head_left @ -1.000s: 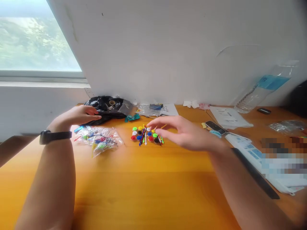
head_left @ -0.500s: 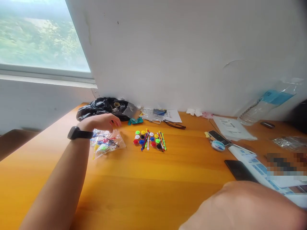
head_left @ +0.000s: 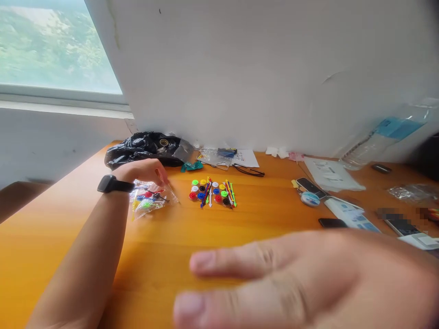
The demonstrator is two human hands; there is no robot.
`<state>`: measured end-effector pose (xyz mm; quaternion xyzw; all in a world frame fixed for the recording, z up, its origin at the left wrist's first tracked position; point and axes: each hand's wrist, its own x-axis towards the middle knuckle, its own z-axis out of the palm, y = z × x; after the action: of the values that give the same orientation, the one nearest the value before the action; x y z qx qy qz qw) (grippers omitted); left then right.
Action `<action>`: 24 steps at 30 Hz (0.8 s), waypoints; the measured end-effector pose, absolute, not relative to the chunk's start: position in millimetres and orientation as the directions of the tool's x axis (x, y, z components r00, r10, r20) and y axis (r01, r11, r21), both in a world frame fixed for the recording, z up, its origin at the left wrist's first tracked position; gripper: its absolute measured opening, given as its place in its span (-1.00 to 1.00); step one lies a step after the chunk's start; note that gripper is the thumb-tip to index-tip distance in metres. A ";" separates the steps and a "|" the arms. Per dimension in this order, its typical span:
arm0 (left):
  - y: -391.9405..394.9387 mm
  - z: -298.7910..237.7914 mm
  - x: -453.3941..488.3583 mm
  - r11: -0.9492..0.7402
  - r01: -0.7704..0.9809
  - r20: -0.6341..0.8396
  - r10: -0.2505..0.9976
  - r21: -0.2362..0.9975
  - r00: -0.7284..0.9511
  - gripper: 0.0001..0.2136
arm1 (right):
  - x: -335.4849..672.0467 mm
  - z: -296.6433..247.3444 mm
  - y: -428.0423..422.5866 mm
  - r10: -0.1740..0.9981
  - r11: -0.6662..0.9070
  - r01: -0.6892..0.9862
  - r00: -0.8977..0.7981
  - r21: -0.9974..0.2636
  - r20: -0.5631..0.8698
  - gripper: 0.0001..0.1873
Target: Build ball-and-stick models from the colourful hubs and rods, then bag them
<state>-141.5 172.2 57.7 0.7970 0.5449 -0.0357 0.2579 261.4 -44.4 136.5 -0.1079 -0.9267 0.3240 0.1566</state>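
My left hand [head_left: 146, 171], with a black watch on the wrist, rests on a clear plastic bag [head_left: 151, 201] of small coloured pieces; its fingers curl down onto the bag's top edge. Right of the bag lies a cluster of coloured round caps and thin coloured sticks [head_left: 212, 193] on the orange table [head_left: 240, 228]. My right hand [head_left: 302, 283] is raised close to the camera, large and blurred, fingers stretched out to the left, holding nothing.
A black plastic bag [head_left: 147, 148] lies against the wall. Small packets and paper [head_left: 226, 157], black glasses [head_left: 248, 171], a phone [head_left: 310, 187], leaflets [head_left: 331, 173], a plastic bottle [head_left: 387, 137] and a dark phone [head_left: 331, 223] are spread along the back and right.
My right hand left the coloured caps, drew back and now rises close to the camera. My left hand moved from the black bag onto the clear bag.
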 end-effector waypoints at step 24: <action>97.4 150.1 -111.2 -0.400 0.577 -0.099 0.757 0.713 0.647 -0.76 | 200.0 111.5 23.7 0.791 0.393 0.254 -0.583 -0.884 0.185 -0.47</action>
<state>-111.2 97.4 150.1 0.8278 0.4026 0.1211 0.3715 200.0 23.7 111.5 -0.3369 -0.7756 0.4356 0.3083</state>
